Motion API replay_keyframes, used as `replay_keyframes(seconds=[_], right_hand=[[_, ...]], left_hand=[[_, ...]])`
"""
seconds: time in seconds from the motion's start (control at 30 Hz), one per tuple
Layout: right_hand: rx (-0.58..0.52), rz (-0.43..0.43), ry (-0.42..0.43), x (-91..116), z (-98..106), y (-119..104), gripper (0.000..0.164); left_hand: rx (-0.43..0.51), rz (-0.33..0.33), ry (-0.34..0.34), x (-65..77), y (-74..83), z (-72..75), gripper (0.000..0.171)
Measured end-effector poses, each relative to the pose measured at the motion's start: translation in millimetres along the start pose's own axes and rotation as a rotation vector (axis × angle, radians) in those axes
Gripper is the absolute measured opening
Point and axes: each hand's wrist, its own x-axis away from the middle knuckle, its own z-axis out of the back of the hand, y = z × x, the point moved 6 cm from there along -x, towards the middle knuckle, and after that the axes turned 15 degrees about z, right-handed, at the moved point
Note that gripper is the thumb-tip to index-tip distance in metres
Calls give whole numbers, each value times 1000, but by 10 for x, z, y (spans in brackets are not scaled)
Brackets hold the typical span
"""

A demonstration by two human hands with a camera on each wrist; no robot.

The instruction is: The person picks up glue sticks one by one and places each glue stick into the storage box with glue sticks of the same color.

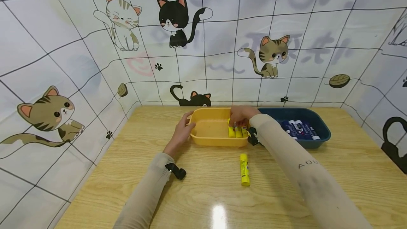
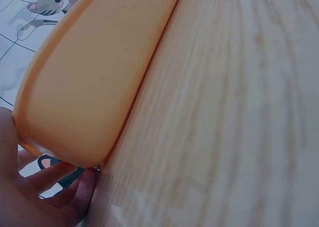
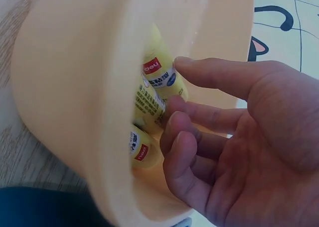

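Note:
A yellow plastic bin stands on the table. My left hand grips its left end, thumb at the rim and fingers around the outside; in the left wrist view those fingers curl at the bin's lower corner. My right hand reaches into the bin's right end, where three yellow glue sticks lie side by side. In the right wrist view, thumb and index finger pinch the end of one glue stick, the other fingers curled beside it. Another yellow glue stick lies on the table before the bin.
A dark blue bin sits right of the yellow one, partly behind my right forearm. Several dark blue glue sticks with white ends lie in it. A cat-patterned cloth hangs behind the wooden table.

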Motion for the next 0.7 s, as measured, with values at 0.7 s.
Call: replay_keyframes(seconds=[0.7], right_hand=[[9,195,40,433,216,-366,56]], left_hand=[[-1,7,1,-4,-11,8,57]])
